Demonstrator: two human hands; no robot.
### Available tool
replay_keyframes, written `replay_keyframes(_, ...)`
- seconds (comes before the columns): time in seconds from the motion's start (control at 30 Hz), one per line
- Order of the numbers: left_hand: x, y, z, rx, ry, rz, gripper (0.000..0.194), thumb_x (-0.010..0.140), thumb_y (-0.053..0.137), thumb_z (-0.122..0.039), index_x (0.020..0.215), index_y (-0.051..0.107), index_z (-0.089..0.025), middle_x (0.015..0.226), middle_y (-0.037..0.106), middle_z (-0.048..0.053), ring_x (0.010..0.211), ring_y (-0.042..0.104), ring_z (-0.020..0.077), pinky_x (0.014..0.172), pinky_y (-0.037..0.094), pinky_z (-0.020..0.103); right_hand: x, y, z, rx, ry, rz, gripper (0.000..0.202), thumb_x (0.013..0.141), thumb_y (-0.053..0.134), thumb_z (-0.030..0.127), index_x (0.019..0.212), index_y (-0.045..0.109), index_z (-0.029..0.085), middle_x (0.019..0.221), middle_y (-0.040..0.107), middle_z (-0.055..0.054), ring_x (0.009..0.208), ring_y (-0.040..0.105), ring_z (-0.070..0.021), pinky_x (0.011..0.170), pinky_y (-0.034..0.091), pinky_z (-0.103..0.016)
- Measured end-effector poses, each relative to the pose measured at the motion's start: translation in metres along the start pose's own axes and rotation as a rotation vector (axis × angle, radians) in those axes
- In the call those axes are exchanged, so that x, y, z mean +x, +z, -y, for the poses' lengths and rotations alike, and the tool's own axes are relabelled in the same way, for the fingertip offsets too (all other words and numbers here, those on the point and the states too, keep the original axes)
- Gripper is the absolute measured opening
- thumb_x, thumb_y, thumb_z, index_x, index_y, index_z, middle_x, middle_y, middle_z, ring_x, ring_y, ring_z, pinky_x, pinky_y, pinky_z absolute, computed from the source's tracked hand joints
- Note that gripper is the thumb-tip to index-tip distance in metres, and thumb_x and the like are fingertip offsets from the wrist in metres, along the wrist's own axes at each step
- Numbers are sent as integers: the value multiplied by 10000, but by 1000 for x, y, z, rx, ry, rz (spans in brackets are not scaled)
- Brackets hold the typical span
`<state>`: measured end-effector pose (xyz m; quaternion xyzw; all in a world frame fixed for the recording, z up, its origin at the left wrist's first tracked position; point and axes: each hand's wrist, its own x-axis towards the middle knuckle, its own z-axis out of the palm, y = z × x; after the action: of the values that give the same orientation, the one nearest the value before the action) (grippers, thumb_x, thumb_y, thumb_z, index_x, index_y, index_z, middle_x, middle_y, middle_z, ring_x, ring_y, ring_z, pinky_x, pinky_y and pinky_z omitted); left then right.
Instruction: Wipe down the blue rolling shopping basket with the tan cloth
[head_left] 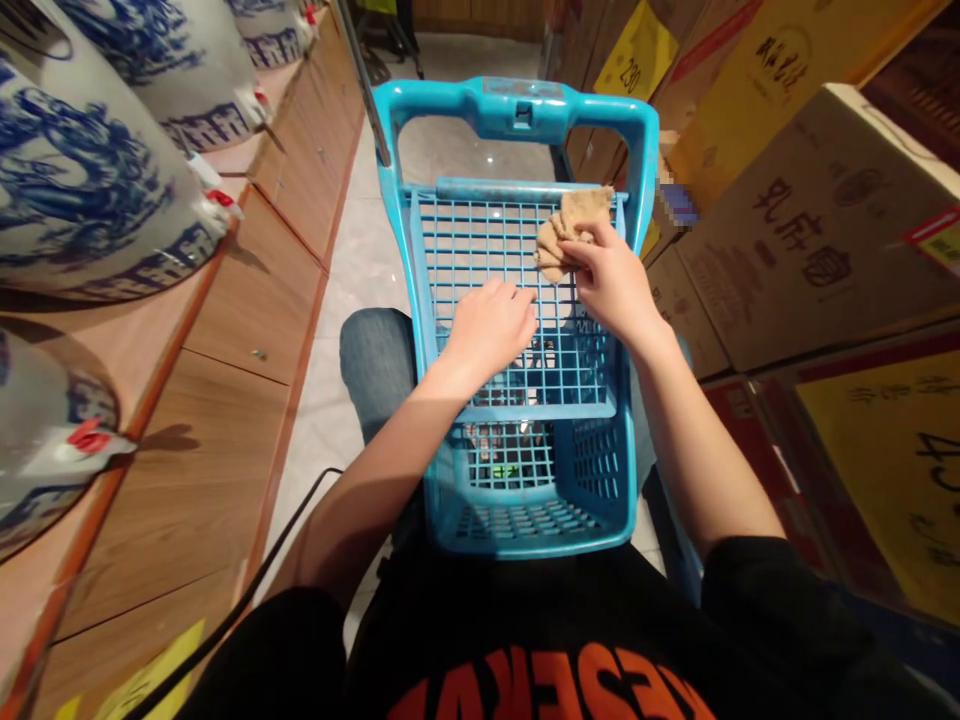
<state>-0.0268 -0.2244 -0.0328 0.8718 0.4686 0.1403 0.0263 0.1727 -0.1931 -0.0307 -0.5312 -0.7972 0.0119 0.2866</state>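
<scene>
A blue plastic shopping basket [525, 540] with a grid flap and a thick handle frame stands between my knees. My right hand [611, 280] pinches a crumpled tan cloth [585, 212] over the upper right part of the grid, just below the frame's crossbar. Resting on the middle of the grid is my left hand [491, 325], its fingers bent over the bars and partly hidden; whether it grips the bars cannot be made out.
Large blue-and-white jars [82, 190] line a wooden cabinet [225, 400] on the left. Stacked cartons [810, 220] with yellow price signs [637, 60] crowd the right side. A black cable [277, 550] runs at lower left. Tiled floor [352, 240] shows beside the basket.
</scene>
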Motion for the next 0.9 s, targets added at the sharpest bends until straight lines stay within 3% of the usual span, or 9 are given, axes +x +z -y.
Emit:
replay_keyframes(0.17,2,-3,10,-23,36,36,365,1045,422,-222,1290,681,-145,1158,727,144,1127,625,289,898,497,399,-10,0,21,9,-10,120,388,902,506,138,1169,751,277,1380,635,-99,1274,607,-377,1096,486,-614)
replay_keyframes(0.33,5,-1,21,-79,102,-12,365,1024,435,-209,1263,710,-179,1094,731,108,1121,628,282,929,502,406,34,-22,41,-49,83,124,307,936,496,288,971,800,283,1258,686,-116,1182,650,-427,1040,520,-636)
replay_keyframes(0.43,6,2,25,-81,106,-14,351,999,450,-193,1182,746,-146,1039,727,128,1098,638,298,925,514,421,55,-10,53,-10,56,54,331,954,471,393,1082,775,410,1375,660,-7,1308,588,-389,1085,528,-582)
replay_keyframes(0.5,6,3,27,-73,95,-1,347,987,453,-185,1139,758,-123,1050,725,147,1101,639,313,927,518,437,57,9,56,42,13,132,355,953,455,395,1118,769,409,1439,635,45,1355,562,-360,1122,512,-574)
replay_keyframes(0.63,6,4,29,-92,109,-26,347,983,451,-181,1148,753,-138,1087,727,136,1092,638,296,922,522,425,43,35,42,117,7,240,389,964,446,378,1195,760,366,1448,649,37,1444,496,-329,1235,392,-612)
replay_keyframes(0.8,6,5,30,-115,107,-24,365,987,448,-188,1188,753,-191,1025,729,95,1051,641,269,916,516,416,38,29,12,79,58,90,340,947,521,394,1203,744,416,1531,574,85,1589,259,-345,1315,103,-686)
replay_keyframes(0.9,6,4,30,-118,108,-27,388,983,451,-183,1246,736,-206,1032,732,88,1054,640,269,919,515,418,41,32,8,103,82,54,370,956,532,440,1284,701,425,1566,539,88,1621,173,-326,1324,106,-657)
